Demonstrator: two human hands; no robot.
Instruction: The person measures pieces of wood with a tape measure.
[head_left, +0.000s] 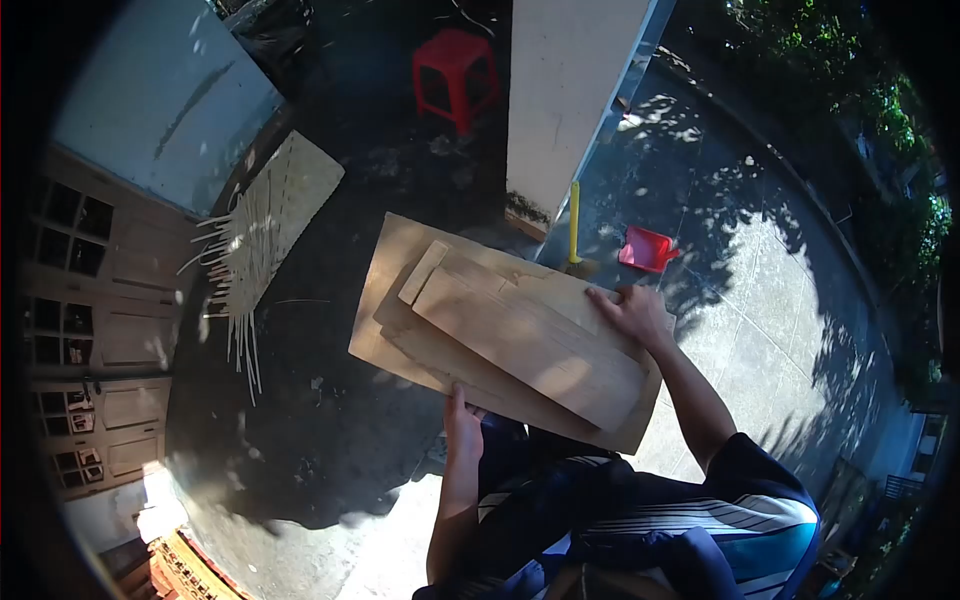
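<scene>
A wide plywood board (382, 275) is held tilted in front of my body. On top of it lies a narrower wooden board (530, 345), with a short wooden strip (423, 272) across its far left end. My left hand (463, 428) grips the near edge of the wide board, thumb on top and the other fingers partly hidden beneath. At the far right edge, my right hand (636, 312) clasps the same board, its thumb lying over the upper face.
A pale sheet (295, 185) with a bundle of thin strips (245, 265) lies on the floor at left. A red stool (456, 75) stands ahead, beside a white pillar (565, 100). Near the pillar are a yellow handle (574, 220) and a red dustpan (645, 249). Wooden doors (130, 345) line the left.
</scene>
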